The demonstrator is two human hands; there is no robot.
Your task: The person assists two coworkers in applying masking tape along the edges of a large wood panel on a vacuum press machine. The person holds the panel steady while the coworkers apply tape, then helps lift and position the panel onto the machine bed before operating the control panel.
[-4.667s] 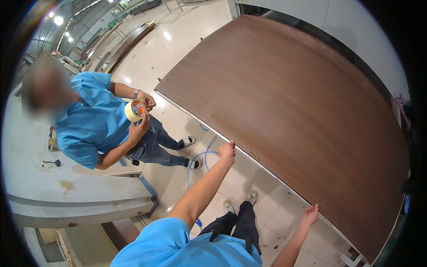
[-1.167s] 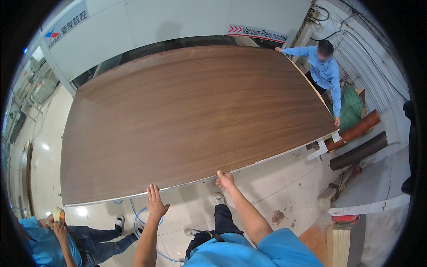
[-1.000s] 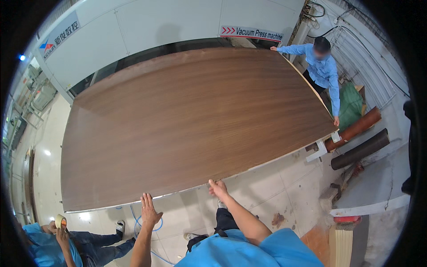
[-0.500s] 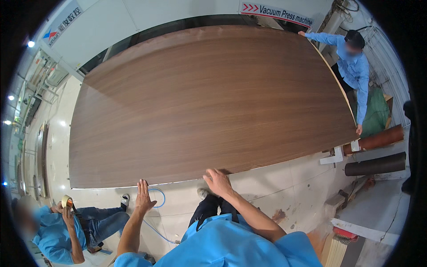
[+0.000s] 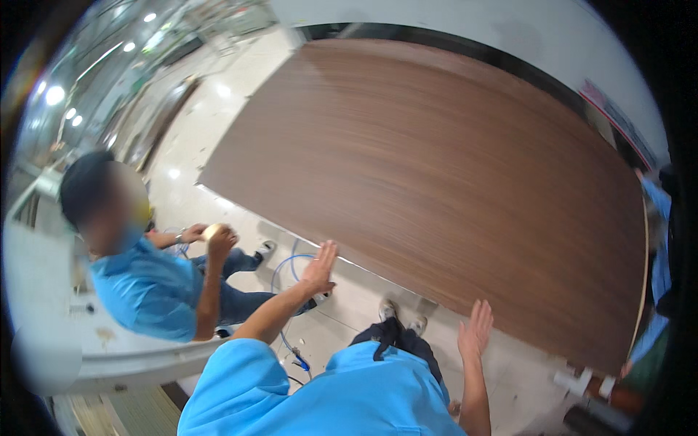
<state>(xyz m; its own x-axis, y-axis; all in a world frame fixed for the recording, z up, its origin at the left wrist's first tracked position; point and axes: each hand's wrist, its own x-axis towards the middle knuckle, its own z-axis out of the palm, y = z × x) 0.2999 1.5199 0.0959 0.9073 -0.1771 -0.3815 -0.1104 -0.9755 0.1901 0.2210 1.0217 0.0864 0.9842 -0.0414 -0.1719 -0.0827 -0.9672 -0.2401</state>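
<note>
A large brown wood-grain sheet [image 5: 436, 174] lies flat in front of me, its near edge slanting down from left to right. My left hand [image 5: 319, 267] is open with fingers straight, at the near edge of the sheet left of my body. Farther right, my right hand [image 5: 475, 333] is also open, fingers up and thumb apart, by the same edge. Neither hand holds anything. Whether the palms press on the edge or only hover beside it, I cannot tell.
To my left a co-worker [image 5: 149, 287] in a blue shirt handles a pale tape roll [image 5: 212, 232]. At the far right end another person's blue sleeve [image 5: 658, 200] shows. A blue hose [image 5: 276, 280] runs over the tiled floor. Behind the sheet stands a white machine panel [image 5: 465, 25].
My view has swung to the left, bringing the co-worker with the tape nearer the middle. My right hand has come off the top of the sheet to its edge, fingers straighter.
</note>
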